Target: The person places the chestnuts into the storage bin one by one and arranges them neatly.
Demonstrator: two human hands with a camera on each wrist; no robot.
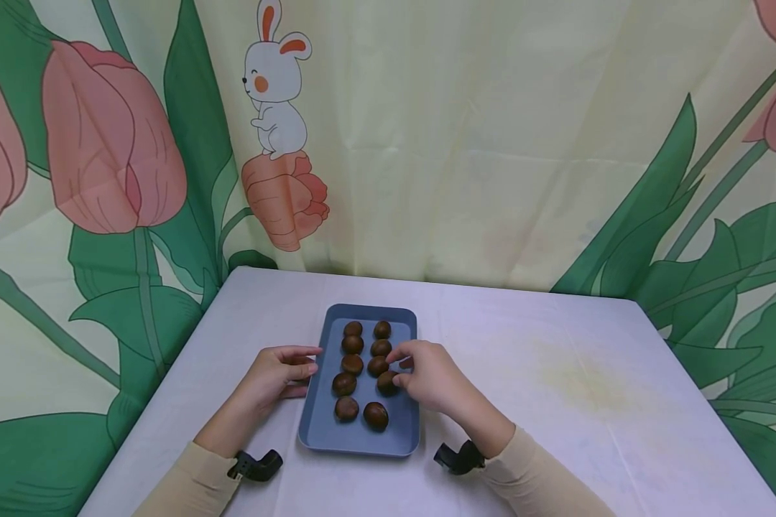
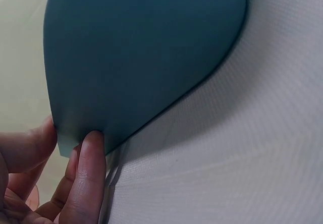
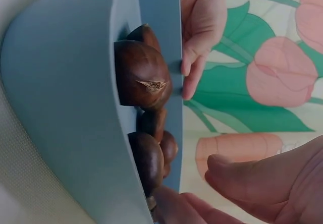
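Observation:
A blue-grey rectangular tray [image 1: 397, 434] lies on the table, with brown chestnuts [image 1: 345, 409] inside in two lengthwise rows. My left hand [image 1: 278, 373] is at the tray's left side; in the left wrist view its fingers [image 2: 88, 168] touch the outer wall near the rim. Over the right row reaches my right hand [image 1: 430, 375], thumb and fingers apart. Its fingertips are close to a chestnut [image 1: 386, 383] and the one above it; whether they touch is unclear. In the right wrist view the thumb [image 3: 242, 178] is clear of the chestnuts, and the tray wall partly hides the fingers.
A white cloth covers the table [image 1: 530, 431], with a faint yellowish stain [image 1: 585, 380] to the right. Behind hangs a curtain [image 1: 465, 143] printed with tulips and a rabbit on a carrot. A black camera mount [image 1: 459, 457] sits on each wrist.

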